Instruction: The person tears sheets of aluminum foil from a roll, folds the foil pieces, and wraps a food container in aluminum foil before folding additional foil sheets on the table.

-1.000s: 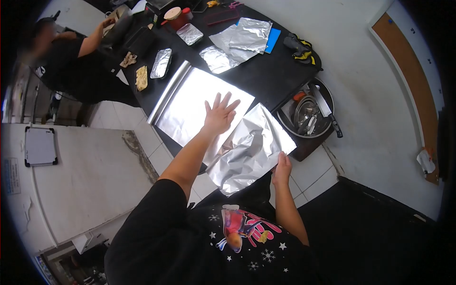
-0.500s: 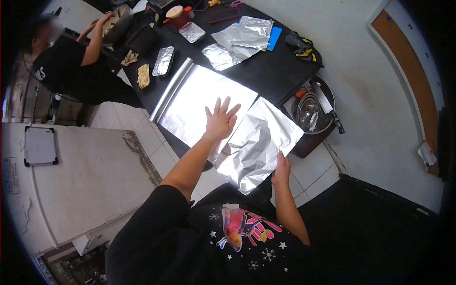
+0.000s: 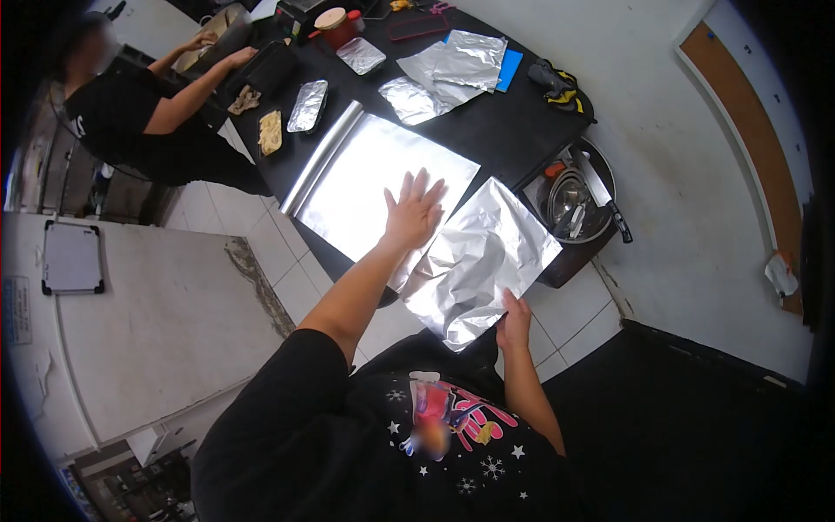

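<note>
A roll of aluminium foil [image 3: 323, 161] lies on the black table with a smooth length pulled out. My left hand [image 3: 415, 210] presses flat on that length, fingers spread. My right hand [image 3: 515, 320] is closed on the lower right edge of a crumpled foil sheet [image 3: 487, 252], thumb on top. The sheet hangs over the table's near edge. A dark gap parts its upper side from the smooth length; near my left hand I cannot tell whether the two still join.
Cut foil sheets [image 3: 452, 74] lie on a blue item farther back. Foil-covered trays [image 3: 308, 106] and an uncovered food tray [image 3: 270, 132] are at left. A knife [image 3: 600, 190] rests across a metal pot [image 3: 609, 157] at right. A co-worker [image 3: 130, 117] stands at far left.
The view has shifted slightly. My hands keep nearly the same places on the foil. The co-worker's one hand has moved from the pan to a black container on the table.
</note>
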The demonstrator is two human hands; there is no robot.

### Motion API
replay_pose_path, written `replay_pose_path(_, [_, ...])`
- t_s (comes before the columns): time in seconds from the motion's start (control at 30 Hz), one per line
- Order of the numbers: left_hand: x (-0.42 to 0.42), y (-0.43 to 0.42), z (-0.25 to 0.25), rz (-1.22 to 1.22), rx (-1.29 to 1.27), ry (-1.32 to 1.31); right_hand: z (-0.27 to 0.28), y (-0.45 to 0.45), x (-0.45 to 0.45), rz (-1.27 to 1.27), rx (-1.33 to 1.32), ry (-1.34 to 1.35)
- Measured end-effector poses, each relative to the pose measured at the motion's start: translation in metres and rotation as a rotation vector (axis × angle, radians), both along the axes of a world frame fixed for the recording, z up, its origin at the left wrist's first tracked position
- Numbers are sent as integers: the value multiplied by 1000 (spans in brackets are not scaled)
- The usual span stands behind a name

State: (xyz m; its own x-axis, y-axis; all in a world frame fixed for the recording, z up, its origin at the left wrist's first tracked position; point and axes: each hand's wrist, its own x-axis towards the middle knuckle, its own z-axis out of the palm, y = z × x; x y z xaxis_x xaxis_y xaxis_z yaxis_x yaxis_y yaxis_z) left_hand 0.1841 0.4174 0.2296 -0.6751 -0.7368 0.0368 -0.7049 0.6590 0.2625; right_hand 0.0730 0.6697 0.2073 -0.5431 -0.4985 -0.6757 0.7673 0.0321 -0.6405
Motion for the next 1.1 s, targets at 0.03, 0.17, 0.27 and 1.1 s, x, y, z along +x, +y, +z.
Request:
replay_pose_path(0.03, [2,1,1,17,-7,8,-3,1,0,6,-10,2])
replay_pose_path(0.17, [17,11,7,37,-10,-20,-2,2,5,-13,-39,8])
replay_pose_path(0.27, [23,15,3,36,4,-68,-9,6,8,0,-17,28])
replay_pose_path(1.1, [28,16,-2,50,-12,-15,-12,38,21,118,-169,-176])
